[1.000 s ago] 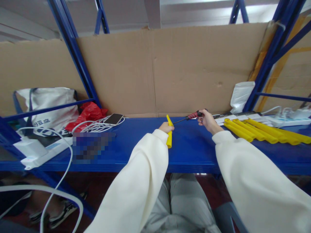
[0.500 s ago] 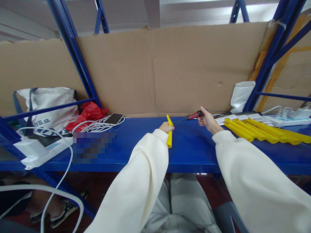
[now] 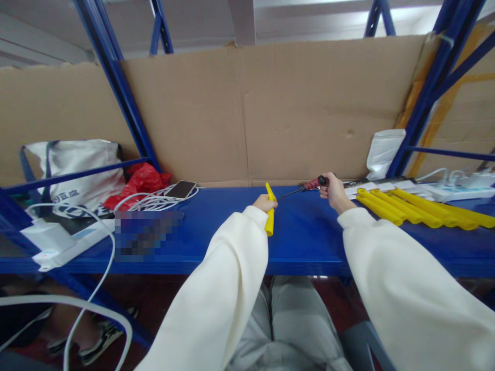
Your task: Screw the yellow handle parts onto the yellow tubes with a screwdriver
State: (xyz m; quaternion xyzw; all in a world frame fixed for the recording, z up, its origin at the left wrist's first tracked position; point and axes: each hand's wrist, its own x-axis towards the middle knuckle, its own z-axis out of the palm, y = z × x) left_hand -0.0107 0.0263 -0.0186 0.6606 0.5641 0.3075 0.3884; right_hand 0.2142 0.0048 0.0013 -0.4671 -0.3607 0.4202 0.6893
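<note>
Left fingers (image 3: 266,203) clasp the yellow tube (image 3: 269,223) — ends (both) protruding.

The tip of the screwdriver (image 3: 310,184) is too small to resolve; contact with the yellow tube (image 3: 269,223) cannot be confirmed. The left hand (image 3: 264,202) is partly hidden by the tube. The right hand (image 3: 334,194) covers part of the screwdriver handle. A pixelated patch (image 3: 149,233) masks the contents of that area of the blue table (image 3: 224,226). The right sleeve (image 3: 410,288) is cut off by the right edge; the left sleeve (image 3: 228,268) and white cable (image 3: 58,300) run out of view.
</note>
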